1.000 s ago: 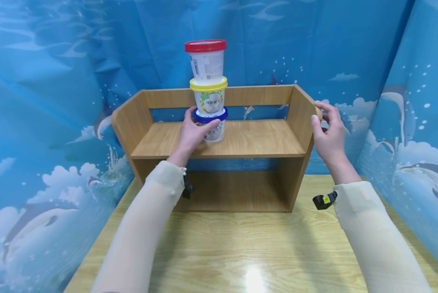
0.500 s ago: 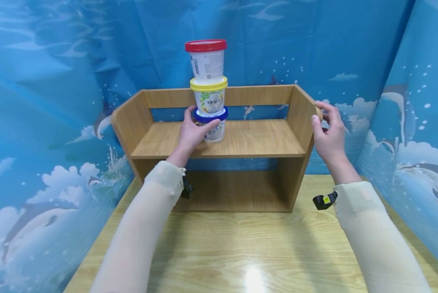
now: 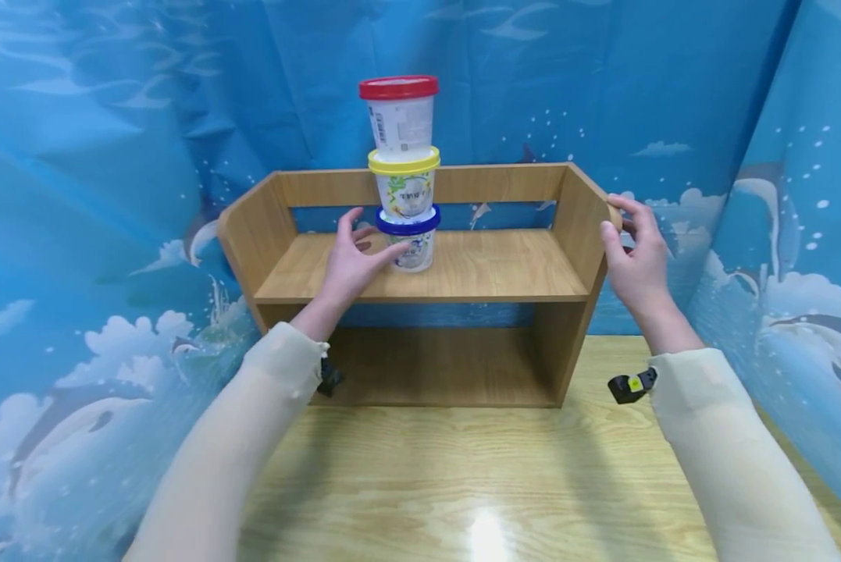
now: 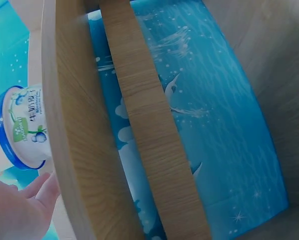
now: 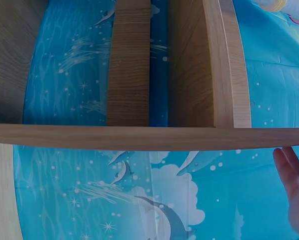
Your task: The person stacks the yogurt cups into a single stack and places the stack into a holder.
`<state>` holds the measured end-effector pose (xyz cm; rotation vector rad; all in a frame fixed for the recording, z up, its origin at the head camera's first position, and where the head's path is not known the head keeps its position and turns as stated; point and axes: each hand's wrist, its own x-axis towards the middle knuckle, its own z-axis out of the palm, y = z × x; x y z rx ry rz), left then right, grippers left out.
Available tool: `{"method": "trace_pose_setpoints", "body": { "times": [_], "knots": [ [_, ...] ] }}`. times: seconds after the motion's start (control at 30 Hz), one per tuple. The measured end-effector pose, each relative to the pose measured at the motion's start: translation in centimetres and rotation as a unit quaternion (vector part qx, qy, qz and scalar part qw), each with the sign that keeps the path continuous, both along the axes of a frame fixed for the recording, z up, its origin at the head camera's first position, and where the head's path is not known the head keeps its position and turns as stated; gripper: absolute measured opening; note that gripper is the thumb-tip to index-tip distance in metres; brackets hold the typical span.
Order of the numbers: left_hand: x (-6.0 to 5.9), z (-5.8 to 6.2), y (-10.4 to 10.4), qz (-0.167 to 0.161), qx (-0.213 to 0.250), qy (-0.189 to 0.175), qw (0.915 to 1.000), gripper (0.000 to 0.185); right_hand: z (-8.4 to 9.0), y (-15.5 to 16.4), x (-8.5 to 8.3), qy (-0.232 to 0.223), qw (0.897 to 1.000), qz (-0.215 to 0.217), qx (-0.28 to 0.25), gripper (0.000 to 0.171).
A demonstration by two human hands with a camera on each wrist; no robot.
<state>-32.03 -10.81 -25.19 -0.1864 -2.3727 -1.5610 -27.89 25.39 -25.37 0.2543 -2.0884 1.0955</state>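
Three white tubs stand stacked on the upper board of the wooden shelf (image 3: pixel 504 261): a blue-lidded tub (image 3: pixel 420 256) at the bottom, a yellow-lidded tub (image 3: pixel 408 195) in the middle, a red-lidded tub (image 3: pixel 402 129) on top. My left hand (image 3: pixel 348 269) is spread at the left of the blue-lidded tub, its thumb in front of it; whether the thumb touches is unclear. In the left wrist view the fingers lie near the tub's lid rim. My right hand (image 3: pixel 641 261) grips the rounded front edge of the shelf's right side panel (image 5: pixel 164 138).
The shelf stands on a light wooden table (image 3: pixel 420 468). Its lower compartment (image 3: pixel 448 367) lies under the upper board. A blue sea-print curtain (image 3: pixel 504 86) hangs behind and at both sides. Each wrist carries a small black camera.
My left hand has let go of the blue-lidded tub and drawn back a little to the left, its fingers spreading. The stack and my right hand stay in place.
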Motion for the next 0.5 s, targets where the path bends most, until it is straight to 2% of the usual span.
{"method": "trace_pose_setpoints", "body": {
  "times": [0.27, 0.5],
  "knots": [
    [2.6, -0.2, -0.9, -0.014, -0.029, 0.004, 0.9995, 0.095, 0.5, 0.5, 0.7, -0.039, 0.999, 0.003, 0.028, 0.041],
    [5.2, -0.3, -2.0, -0.030, -0.049, 0.010, 0.9983, 0.100, 0.6, 1.1, 2.0, -0.049, 0.997, 0.023, 0.047, 0.052]
  ]
}}
